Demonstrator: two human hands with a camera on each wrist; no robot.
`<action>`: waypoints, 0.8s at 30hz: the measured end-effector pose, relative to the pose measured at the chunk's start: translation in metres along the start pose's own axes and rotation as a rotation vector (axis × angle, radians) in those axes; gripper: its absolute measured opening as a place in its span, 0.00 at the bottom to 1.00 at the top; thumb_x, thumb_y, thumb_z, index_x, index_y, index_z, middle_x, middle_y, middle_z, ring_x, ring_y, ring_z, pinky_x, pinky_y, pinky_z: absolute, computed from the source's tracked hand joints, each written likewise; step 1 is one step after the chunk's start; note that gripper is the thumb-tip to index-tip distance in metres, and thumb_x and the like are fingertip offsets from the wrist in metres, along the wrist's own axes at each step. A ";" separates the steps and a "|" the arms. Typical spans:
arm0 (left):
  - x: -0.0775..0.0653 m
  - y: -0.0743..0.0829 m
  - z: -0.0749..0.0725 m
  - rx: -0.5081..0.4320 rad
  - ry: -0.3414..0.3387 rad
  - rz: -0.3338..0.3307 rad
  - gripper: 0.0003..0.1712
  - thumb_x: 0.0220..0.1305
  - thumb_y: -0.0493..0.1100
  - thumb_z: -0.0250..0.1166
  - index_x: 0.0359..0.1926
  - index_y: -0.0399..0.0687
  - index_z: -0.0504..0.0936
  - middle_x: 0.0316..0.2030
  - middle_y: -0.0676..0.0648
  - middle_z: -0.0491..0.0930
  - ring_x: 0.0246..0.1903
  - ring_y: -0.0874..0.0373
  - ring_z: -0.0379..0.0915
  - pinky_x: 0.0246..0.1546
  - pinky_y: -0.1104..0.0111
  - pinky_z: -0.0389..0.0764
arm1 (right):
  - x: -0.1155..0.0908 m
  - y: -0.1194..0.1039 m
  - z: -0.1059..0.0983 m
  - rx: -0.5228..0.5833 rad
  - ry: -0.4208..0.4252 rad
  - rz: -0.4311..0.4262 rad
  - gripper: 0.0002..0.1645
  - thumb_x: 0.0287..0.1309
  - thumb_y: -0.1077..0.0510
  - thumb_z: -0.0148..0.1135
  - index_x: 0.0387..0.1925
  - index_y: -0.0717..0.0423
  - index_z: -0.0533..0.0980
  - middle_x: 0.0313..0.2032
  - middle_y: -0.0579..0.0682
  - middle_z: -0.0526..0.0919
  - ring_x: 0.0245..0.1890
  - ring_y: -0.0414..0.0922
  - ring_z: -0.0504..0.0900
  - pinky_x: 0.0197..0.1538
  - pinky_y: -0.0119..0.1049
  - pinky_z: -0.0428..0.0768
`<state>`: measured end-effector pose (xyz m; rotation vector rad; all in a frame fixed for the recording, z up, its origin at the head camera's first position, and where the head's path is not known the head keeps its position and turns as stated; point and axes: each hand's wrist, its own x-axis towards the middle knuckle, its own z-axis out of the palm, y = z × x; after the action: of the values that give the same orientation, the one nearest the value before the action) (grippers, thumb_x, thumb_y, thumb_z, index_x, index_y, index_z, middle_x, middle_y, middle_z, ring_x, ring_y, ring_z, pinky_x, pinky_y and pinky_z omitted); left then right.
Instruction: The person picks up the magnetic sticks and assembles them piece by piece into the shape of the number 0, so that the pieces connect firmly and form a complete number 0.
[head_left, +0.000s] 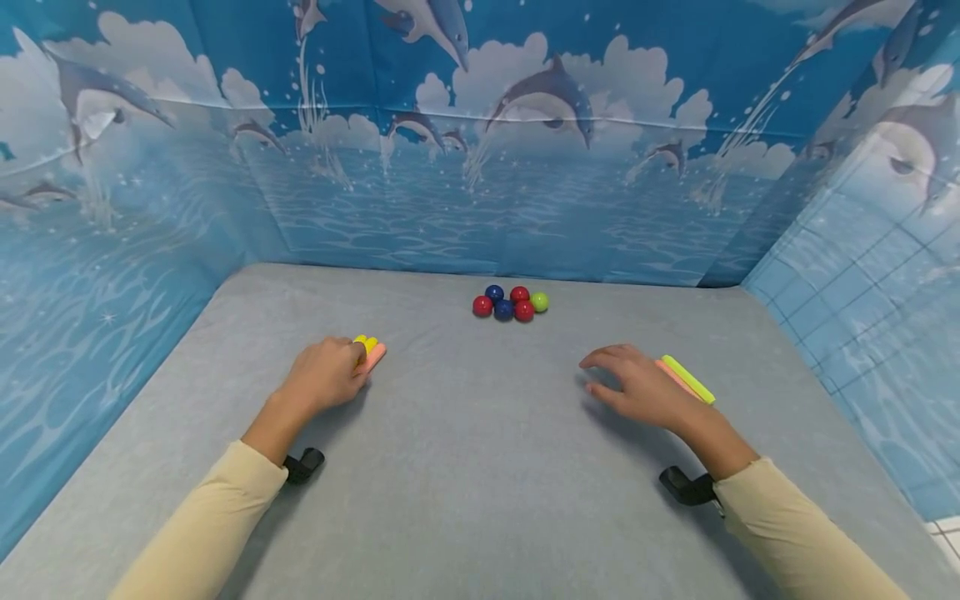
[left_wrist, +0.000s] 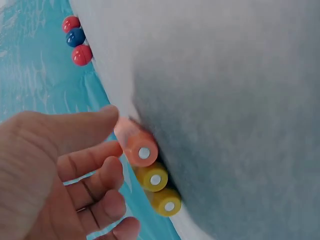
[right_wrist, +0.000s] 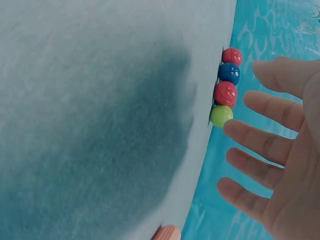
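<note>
My left hand (head_left: 324, 372) is at the left of the grey table, its fingers curled over a row of three chunky markers. Thumb and index fingertips pinch the orange marker (left_wrist: 142, 150); two yellow markers (left_wrist: 159, 189) lie beside it, under the other curled fingers. Over the table's right side, my right hand (head_left: 637, 385) hovers with spread, relaxed fingers and nothing in it. Just beyond its outer edge lie a yellow-green marker (head_left: 688, 380) and an orange marker (head_left: 672, 374), side by side and partly hidden by the hand.
Toward the back of the grey table (head_left: 480, 467), red balls (head_left: 482, 307), blue balls (head_left: 503, 310) and a lime green ball (head_left: 539, 302) sit in a tight cluster. A blue dolphin-print curtain (head_left: 480, 208) hangs behind and along both sides.
</note>
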<state>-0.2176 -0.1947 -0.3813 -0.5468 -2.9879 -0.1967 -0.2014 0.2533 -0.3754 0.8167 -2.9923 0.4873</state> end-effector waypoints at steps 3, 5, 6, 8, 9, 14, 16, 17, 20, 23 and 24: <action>-0.002 0.002 0.002 -0.019 -0.012 -0.018 0.12 0.60 0.41 0.70 0.26 0.45 0.75 0.23 0.48 0.72 0.23 0.56 0.66 0.22 0.66 0.66 | 0.001 -0.002 0.001 0.006 -0.004 0.001 0.21 0.65 0.56 0.61 0.57 0.59 0.78 0.59 0.60 0.79 0.64 0.61 0.72 0.63 0.61 0.71; -0.002 0.003 0.004 -0.006 0.002 -0.016 0.10 0.60 0.39 0.70 0.26 0.45 0.76 0.24 0.47 0.72 0.24 0.55 0.68 0.23 0.65 0.68 | 0.001 -0.003 0.001 0.004 -0.006 0.001 0.20 0.65 0.56 0.61 0.56 0.59 0.78 0.59 0.60 0.79 0.64 0.61 0.72 0.63 0.61 0.71; -0.002 0.005 0.004 0.003 0.006 -0.015 0.10 0.60 0.38 0.70 0.27 0.45 0.76 0.25 0.47 0.73 0.24 0.55 0.68 0.23 0.65 0.69 | 0.001 -0.003 0.002 0.005 -0.006 0.000 0.20 0.65 0.56 0.61 0.56 0.59 0.78 0.59 0.60 0.79 0.64 0.61 0.72 0.63 0.61 0.71; -0.003 0.007 0.005 0.021 0.012 -0.011 0.08 0.60 0.37 0.70 0.28 0.44 0.77 0.26 0.47 0.74 0.26 0.54 0.70 0.24 0.63 0.71 | 0.002 -0.003 0.002 0.004 -0.004 -0.002 0.20 0.65 0.56 0.61 0.56 0.59 0.78 0.59 0.60 0.79 0.64 0.61 0.72 0.63 0.61 0.71; -0.003 0.008 0.006 0.033 0.012 -0.011 0.08 0.60 0.37 0.70 0.28 0.44 0.78 0.26 0.47 0.74 0.27 0.53 0.71 0.25 0.63 0.73 | 0.002 -0.003 0.002 0.004 -0.003 -0.005 0.20 0.65 0.56 0.61 0.56 0.59 0.78 0.59 0.59 0.79 0.64 0.61 0.72 0.63 0.61 0.71; -0.003 0.014 0.006 0.066 -0.002 -0.044 0.06 0.60 0.36 0.69 0.37 0.39 0.82 0.31 0.43 0.79 0.33 0.48 0.77 0.28 0.58 0.79 | 0.003 -0.004 0.002 0.002 -0.001 -0.012 0.20 0.65 0.56 0.61 0.56 0.58 0.78 0.59 0.59 0.79 0.64 0.60 0.72 0.63 0.61 0.71; -0.002 0.016 0.006 0.070 -0.019 -0.063 0.07 0.61 0.36 0.68 0.39 0.37 0.82 0.33 0.42 0.80 0.34 0.47 0.77 0.28 0.56 0.79 | 0.004 -0.004 0.002 0.001 -0.001 -0.014 0.20 0.65 0.56 0.61 0.56 0.58 0.78 0.59 0.59 0.79 0.64 0.60 0.72 0.63 0.61 0.71; -0.002 0.017 0.006 0.071 -0.033 -0.071 0.08 0.61 0.36 0.68 0.40 0.37 0.83 0.33 0.41 0.80 0.34 0.47 0.77 0.28 0.56 0.79 | 0.004 -0.004 0.002 0.000 -0.001 -0.015 0.20 0.65 0.56 0.61 0.56 0.58 0.78 0.60 0.59 0.79 0.64 0.60 0.72 0.63 0.61 0.71; -0.001 0.019 0.006 0.075 -0.066 -0.087 0.07 0.62 0.37 0.68 0.39 0.37 0.84 0.34 0.41 0.79 0.33 0.48 0.76 0.27 0.57 0.78 | 0.005 -0.005 0.002 0.001 -0.001 -0.020 0.20 0.65 0.56 0.61 0.56 0.59 0.78 0.60 0.60 0.78 0.64 0.60 0.72 0.63 0.61 0.71; -0.002 0.022 0.007 0.084 -0.073 -0.084 0.09 0.63 0.39 0.67 0.41 0.37 0.84 0.34 0.41 0.80 0.33 0.48 0.76 0.26 0.57 0.78 | 0.005 -0.006 0.002 0.001 0.000 -0.022 0.20 0.65 0.56 0.62 0.56 0.59 0.78 0.60 0.60 0.78 0.64 0.60 0.72 0.63 0.61 0.71; -0.002 0.022 0.008 0.087 -0.069 -0.078 0.10 0.63 0.39 0.67 0.42 0.37 0.83 0.34 0.40 0.80 0.33 0.47 0.76 0.25 0.57 0.78 | 0.005 -0.006 0.003 -0.001 0.000 -0.021 0.20 0.65 0.56 0.62 0.56 0.59 0.78 0.60 0.60 0.78 0.64 0.60 0.72 0.63 0.61 0.72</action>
<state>-0.2087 -0.1736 -0.3865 -0.4367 -3.0698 -0.0550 -0.2027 0.2448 -0.3757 0.8477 -2.9801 0.4857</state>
